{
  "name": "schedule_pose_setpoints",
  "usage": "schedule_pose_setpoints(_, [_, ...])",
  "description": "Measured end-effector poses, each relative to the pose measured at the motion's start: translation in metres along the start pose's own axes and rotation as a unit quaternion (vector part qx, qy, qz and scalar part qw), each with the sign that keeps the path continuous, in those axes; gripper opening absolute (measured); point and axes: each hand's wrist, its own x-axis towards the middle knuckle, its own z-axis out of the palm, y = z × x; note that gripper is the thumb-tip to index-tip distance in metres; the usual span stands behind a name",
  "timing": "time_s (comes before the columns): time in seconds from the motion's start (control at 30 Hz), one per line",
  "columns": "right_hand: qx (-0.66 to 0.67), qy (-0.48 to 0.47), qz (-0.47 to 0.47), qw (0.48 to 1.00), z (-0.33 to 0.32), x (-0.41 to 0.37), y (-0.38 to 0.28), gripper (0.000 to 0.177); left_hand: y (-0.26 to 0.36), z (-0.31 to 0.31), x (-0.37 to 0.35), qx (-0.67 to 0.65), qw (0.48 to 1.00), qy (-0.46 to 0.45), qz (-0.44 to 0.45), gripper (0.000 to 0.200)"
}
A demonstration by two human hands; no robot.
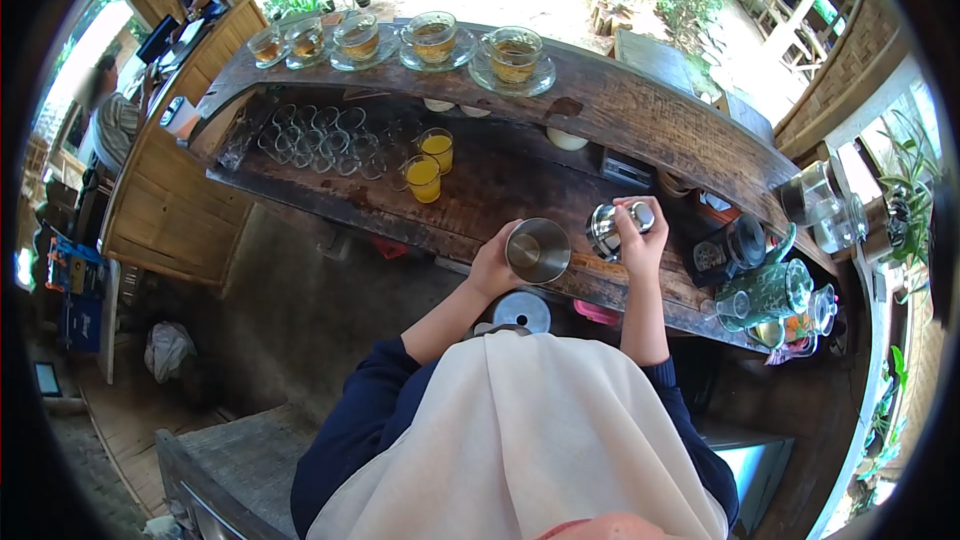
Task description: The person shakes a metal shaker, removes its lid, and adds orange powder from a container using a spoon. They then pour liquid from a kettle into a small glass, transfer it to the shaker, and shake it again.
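My left hand [490, 262] is wrapped round a steel cocktail shaker cup [538, 252], whose open mouth faces up toward me. In my right hand [645, 240] is the shaker's shiny metal top [604, 232], tilted, with my fingers closed over its narrow end. The two parts are apart, held side by side over the front edge of the wooden counter [500, 202]. Beyond my left hand stand two glasses of orange drink [423, 180] on the counter.
Several glass cups of tea on saucers [513, 57] line the raised shelf. Upturned empty glasses [325, 140] stand at the left. A dark coffee press [728, 250] and green glass jug [770, 292] are at the right. A person [115, 120] sits at the far left.
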Motion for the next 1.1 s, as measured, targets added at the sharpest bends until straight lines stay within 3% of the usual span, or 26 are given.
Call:
schedule_pose_setpoints(0.07, [-0.055,0.026,-0.002,0.998,-0.007,-0.01,0.021,0.006,-0.018,0.011,-0.005,0.014,0.999,0.004,0.044,0.085])
schedule_pose_setpoints(0.13, [-0.125,0.043,-0.005,0.991,-0.011,-0.018,0.042,0.008,-0.023,0.017,-0.007,-0.139,0.99,0.001,-0.017,0.079])
schedule_pose_setpoints(0.2, [-0.138,0.042,0.019,0.989,-0.013,-0.027,0.054,0.01,-0.013,0.011,-0.004,-0.091,0.996,0.009,0.007,0.078])
schedule_pose_setpoints(0.27, [-0.15,0.05,-0.024,0.987,-0.011,-0.034,0.063,0.01,-0.019,0.013,-0.006,-0.042,0.998,0.019,0.031,0.078])
schedule_pose_setpoints(0.33, [-0.159,0.05,-0.03,0.986,-0.008,-0.039,0.06,0.011,-0.04,0.024,-0.013,-0.164,0.984,0.012,-0.068,0.077])
schedule_pose_setpoints(0.37, [-0.173,0.048,-0.045,0.983,-0.007,-0.041,0.06,0.011,-0.042,0.026,-0.015,-0.164,0.984,0.012,-0.069,0.077])
schedule_pose_setpoints(0.43, [-0.188,0.047,-0.06,0.979,-0.007,-0.042,0.06,0.012,-0.026,0.019,-0.008,-0.042,0.998,0.031,0.03,0.078])
schedule_pose_setpoints(0.53, [-0.191,0.035,-0.056,0.979,-0.007,-0.043,0.065,0.012,-0.01,0.008,-0.002,0.033,0.998,0.029,0.034,0.079])
schedule_pose_setpoints(0.73, [-0.165,0.026,-0.025,0.986,-0.012,-0.047,0.072,0.017,0.008,-0.001,0.005,0.015,0.999,0.026,0.018,0.08])
schedule_pose_setpoints(0.8, [-0.209,0.034,-0.086,0.974,-0.011,-0.047,0.078,0.024,0.004,0.0,0.005,0.019,0.999,0.026,0.025,0.081])
schedule_pose_setpoints(0.87, [-0.214,0.028,-0.08,0.973,-0.014,-0.047,0.081,0.028,0.001,0.0,0.005,0.023,0.999,0.023,0.032,0.081])
schedule_pose_setpoints(1.03, [-0.25,0.022,-0.058,0.966,-0.017,-0.051,0.084,0.037,0.018,-0.008,0.013,-0.06,0.997,0.023,-0.044,0.087])
schedule_pose_setpoints(1.1, [-0.3,0.011,-0.025,0.954,-0.019,-0.054,0.085,0.05,0.011,-0.007,0.014,-0.07,0.995,0.001,-0.065,0.092])
